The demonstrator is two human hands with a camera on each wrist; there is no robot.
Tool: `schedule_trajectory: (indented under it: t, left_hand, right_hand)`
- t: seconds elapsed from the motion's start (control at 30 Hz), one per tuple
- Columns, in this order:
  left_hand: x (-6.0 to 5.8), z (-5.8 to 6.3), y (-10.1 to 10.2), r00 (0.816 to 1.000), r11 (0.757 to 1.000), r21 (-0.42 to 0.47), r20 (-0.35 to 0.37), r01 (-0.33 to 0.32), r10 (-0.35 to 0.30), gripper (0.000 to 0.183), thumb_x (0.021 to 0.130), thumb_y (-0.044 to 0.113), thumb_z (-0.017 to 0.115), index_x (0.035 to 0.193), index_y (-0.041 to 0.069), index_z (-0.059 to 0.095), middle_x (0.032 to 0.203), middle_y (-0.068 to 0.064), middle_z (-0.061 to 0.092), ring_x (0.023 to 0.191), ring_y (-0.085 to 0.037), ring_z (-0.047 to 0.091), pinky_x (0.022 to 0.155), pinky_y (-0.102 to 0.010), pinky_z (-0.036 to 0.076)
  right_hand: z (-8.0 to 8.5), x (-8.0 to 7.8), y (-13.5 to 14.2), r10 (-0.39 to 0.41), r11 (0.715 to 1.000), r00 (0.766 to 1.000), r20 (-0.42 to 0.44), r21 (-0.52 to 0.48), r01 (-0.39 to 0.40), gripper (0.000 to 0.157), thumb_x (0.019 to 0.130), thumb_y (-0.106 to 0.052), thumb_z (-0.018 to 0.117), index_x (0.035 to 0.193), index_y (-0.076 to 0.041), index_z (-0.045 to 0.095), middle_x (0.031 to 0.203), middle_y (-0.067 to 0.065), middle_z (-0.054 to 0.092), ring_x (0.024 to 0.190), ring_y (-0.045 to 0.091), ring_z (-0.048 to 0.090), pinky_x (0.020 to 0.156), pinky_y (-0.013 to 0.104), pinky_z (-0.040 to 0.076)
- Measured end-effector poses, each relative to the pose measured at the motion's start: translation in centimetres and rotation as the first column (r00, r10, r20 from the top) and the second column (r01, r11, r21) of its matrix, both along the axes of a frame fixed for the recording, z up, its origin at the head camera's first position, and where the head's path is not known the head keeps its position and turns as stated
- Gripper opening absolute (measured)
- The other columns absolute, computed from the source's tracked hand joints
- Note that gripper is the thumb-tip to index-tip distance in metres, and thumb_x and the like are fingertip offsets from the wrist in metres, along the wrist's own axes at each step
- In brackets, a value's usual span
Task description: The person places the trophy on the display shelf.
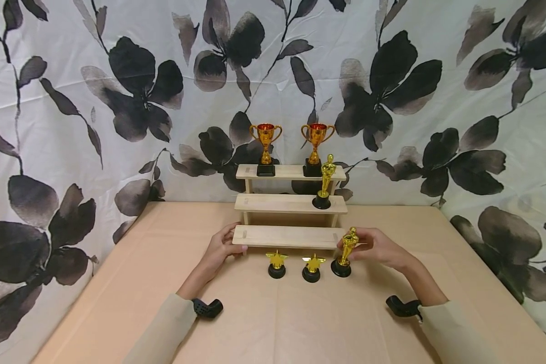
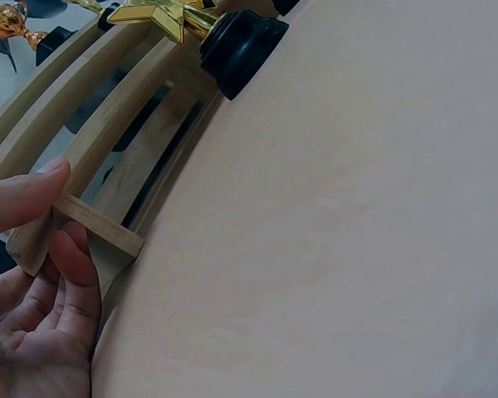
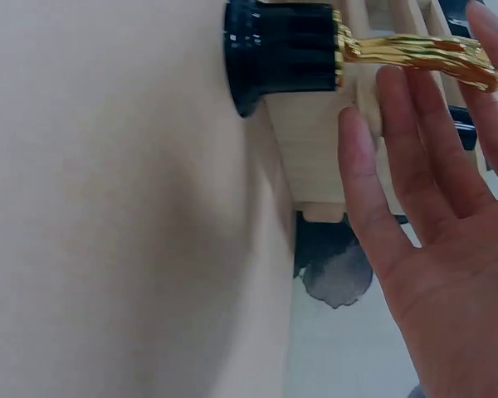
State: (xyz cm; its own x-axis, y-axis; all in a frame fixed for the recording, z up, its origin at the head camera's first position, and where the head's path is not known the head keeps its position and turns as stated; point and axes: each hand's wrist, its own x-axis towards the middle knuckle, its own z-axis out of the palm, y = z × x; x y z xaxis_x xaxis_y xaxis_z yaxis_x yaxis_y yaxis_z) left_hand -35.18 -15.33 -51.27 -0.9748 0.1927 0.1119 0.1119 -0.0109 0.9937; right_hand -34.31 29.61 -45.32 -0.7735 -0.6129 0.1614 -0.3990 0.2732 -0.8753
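A three-tier wooden stand (image 1: 286, 235) stands on the table. At its left end my left hand (image 1: 219, 247) grips the lowest tier, the thumb (image 2: 33, 199) on the board and the fingers curled beneath it. My right hand (image 1: 378, 246) is at the other end, its nearly straight fingers (image 3: 407, 124) right at the stand's end. Just in front of those fingers a gold figure statuette (image 1: 348, 245) on a round black base stands upright on the table, partly covering the hand. Two gold star trophies (image 1: 277, 261) stand in front of the lowest tier.
Two gold cup trophies (image 1: 266, 137) with red insides stand on the top tier. Another gold statuette (image 1: 326, 178) stands at the right of the middle tier. Behind the table (image 1: 273, 323) hangs a white cloth (image 1: 300, 96) with dark flowers. Each wrist wears a black device (image 1: 208, 308).
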Motion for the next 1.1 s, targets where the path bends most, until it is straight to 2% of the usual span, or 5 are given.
schedule_trajectory:
  t: [0.13, 0.27, 0.57, 0.87, 1.1]
  left_hand:
    - [0.05, -0.02, 0.0, 1.0, 1.0, 0.002, 0.001, -0.009, 0.009, 0.084, 0.085, 0.001, 0.076, 0.158, 0.003, 0.036, 0.134, -0.026, 0.059, 0.089, -0.01, 0.066, 0.067, -0.023, 0.051]
    - [0.1, -0.05, -0.04, 1.0, 1.0, -0.002, -0.001, -0.017, 0.017, 0.084, 0.085, 0.001, 0.076, 0.158, 0.003, 0.036, 0.134, -0.025, 0.059, 0.093, -0.01, 0.067, 0.068, -0.023, 0.053]
    - [0.16, 0.14, 0.07, 1.0, 1.0, -0.004, 0.0, -0.018, 0.018, 0.083, 0.085, 0.001, 0.075, 0.158, 0.005, 0.036, 0.136, -0.022, 0.06, 0.099, -0.011, 0.066, 0.068, -0.023, 0.052]
    - [0.19, 0.01, -0.08, 1.0, 1.0, -0.017, 0.005, -0.014, 0.014, 0.085, 0.085, 0.002, 0.076, 0.159, 0.004, 0.034, 0.132, -0.022, 0.061, 0.09, -0.011, 0.067, 0.068, -0.023, 0.052]
    - [0.13, 0.02, 0.03, 1.0, 1.0, -0.02, 0.001, -0.021, 0.021, 0.085, 0.085, 0.002, 0.076, 0.159, 0.002, 0.034, 0.128, -0.019, 0.062, 0.086, -0.01, 0.066, 0.066, -0.023, 0.051]
  right_hand:
    - [-0.43, -0.12, -0.13, -0.006, 1.0, 1.0, 0.023, 0.003, 0.006, 0.033, 0.09, -0.004, 0.076, 0.12, 0.007, 0.065, 0.114, 0.028, 0.072, 0.1, 0.018, 0.073, 0.09, 0.026, 0.058]
    - [-0.55, -0.12, -0.29, -0.015, 1.0, 0.999, 0.032, 0.006, 0.014, 0.035, 0.089, -0.004, 0.078, 0.119, 0.008, 0.065, 0.114, 0.031, 0.071, 0.099, 0.015, 0.074, 0.089, 0.025, 0.058]
    - [-0.88, -0.38, -0.7, 0.014, 1.0, 0.997, 0.079, 0.016, -0.016, 0.032, 0.089, 0.0, 0.077, 0.118, 0.01, 0.066, 0.115, 0.034, 0.071, 0.102, 0.018, 0.076, 0.091, 0.024, 0.058]
    - [-0.91, -0.28, -0.84, -0.003, 1.0, 0.996, 0.085, 0.013, 0.002, 0.03, 0.088, 0.002, 0.077, 0.115, 0.011, 0.067, 0.112, 0.032, 0.073, 0.099, 0.016, 0.076, 0.089, 0.024, 0.058]
    - [-0.76, -0.08, -0.74, -0.034, 0.999, 0.998, 0.053, 0.034, 0.032, 0.028, 0.089, 0.002, 0.076, 0.114, 0.011, 0.068, 0.107, 0.024, 0.077, 0.095, 0.014, 0.076, 0.087, 0.025, 0.059]
